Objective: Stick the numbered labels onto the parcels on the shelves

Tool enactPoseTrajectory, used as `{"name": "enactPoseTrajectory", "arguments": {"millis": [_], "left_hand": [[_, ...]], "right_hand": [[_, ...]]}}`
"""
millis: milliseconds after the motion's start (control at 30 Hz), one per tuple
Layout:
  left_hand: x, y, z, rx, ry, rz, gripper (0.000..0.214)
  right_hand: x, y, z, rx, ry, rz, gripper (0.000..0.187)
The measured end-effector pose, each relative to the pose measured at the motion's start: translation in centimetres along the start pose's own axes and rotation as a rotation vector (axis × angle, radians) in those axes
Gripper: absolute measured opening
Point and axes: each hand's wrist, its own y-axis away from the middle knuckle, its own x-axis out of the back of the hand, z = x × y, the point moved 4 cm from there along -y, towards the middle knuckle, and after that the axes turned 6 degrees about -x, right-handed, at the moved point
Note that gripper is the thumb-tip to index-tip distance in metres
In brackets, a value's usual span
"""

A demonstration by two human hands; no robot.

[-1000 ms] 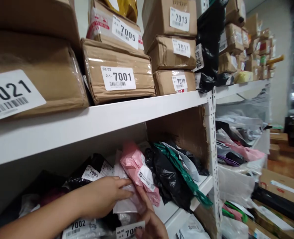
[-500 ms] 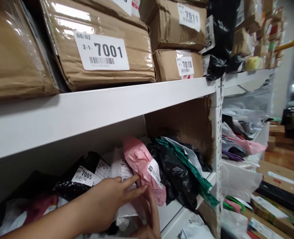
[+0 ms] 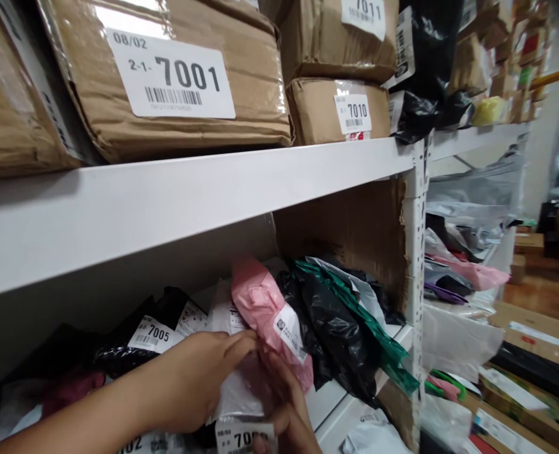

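My left hand [image 3: 198,375] reaches in from the lower left, its fingers closed together at the upper edge of a white plastic parcel [image 3: 244,394]. Its fingertips lie against the left side of a pink plastic mailer bag [image 3: 260,296], partly hidden there. My right hand [image 3: 291,403] comes up from below, fingers behind the parcel's right side and thumb by its label [image 3: 246,436], whose number is partly covered. Left of the hands lies a black plastic parcel [image 3: 123,353] with a 7005 label. Black [image 3: 338,334] and green plastic bags [image 3: 378,343] lie to the right.
A white shelf edge [image 3: 189,221] runs above my hands. Cardboard boxes labelled 7001 [image 3: 251,82] and 7010 [image 3: 312,113] stand on it. A white perforated post [image 3: 418,252] closes the bay on the right. Beyond it are stacked mailers [image 3: 468,321] and boxes [image 3: 525,321].
My left fingers, spread over the pink bag's lower edge before, are drawn together. The right hand has risen slightly, and a numbered label by its thumb has come into view. The camera view has shifted slightly.
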Motion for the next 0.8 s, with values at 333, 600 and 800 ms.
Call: {"name": "enactPoseTrajectory", "arguments": {"millis": [333,600,800], "left_hand": [[-0.5,1.0,-0.6,0.146,0.042,-0.033,0.056],[-0.6,1.5,1.2,0.214,0.032,-0.179,0.078],[0.6,1.2,2.0,0.236,0.025,-0.212,0.076]], "right_hand": [[-0.3,-0.9,-0.1,0.047,-0.022,-0.013,0.021],[-0.1,-1.3,-0.6,0.04,-0.059,0.053,0.026],[-0.1,-1.5,-0.6,0.071,-0.042,0.064,0.025]]}}
